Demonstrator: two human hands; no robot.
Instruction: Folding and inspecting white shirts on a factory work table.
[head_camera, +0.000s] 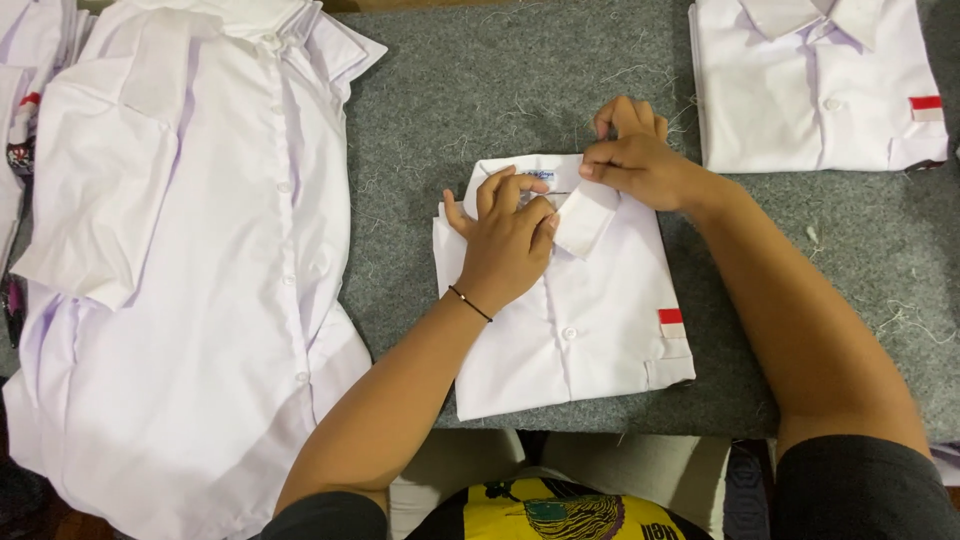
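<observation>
A small white folded shirt (575, 300) lies face up on the grey felt-covered table (470, 90), directly under both hands. Its long axis runs away from the person, tilted slightly: the collar (570, 205) points to the far edge of the table and the folded bottom edge lies nearest the person, just short of the table's near rim. The row of buttons runs along that axis, and a small red-and-white patch (671, 322) sits above the chest pocket, to the right of the fingers.

The left hand (505, 240) rests palm down on the collar's left half, fingers curled and pressing the cloth at the neck opening, thumb spread out to the left; it pins the collar rather than grasping it. A thin dark bracelet (470, 303) circles that wrist. The right hand (635, 155) sits at the far right of the collar, its fingers bent close together and pinching the upper edge of the right collar flap, which hangs down and to the left from the fingertips.

Left of the left hand's thumb, well apart, a large unfolded white shirt (190, 260) lies spread open, its button placket running the same near-to-far way. Beyond and to the right of the right hand's fingers lies a second folded shirt (815, 85), collar pointing away as well.
</observation>
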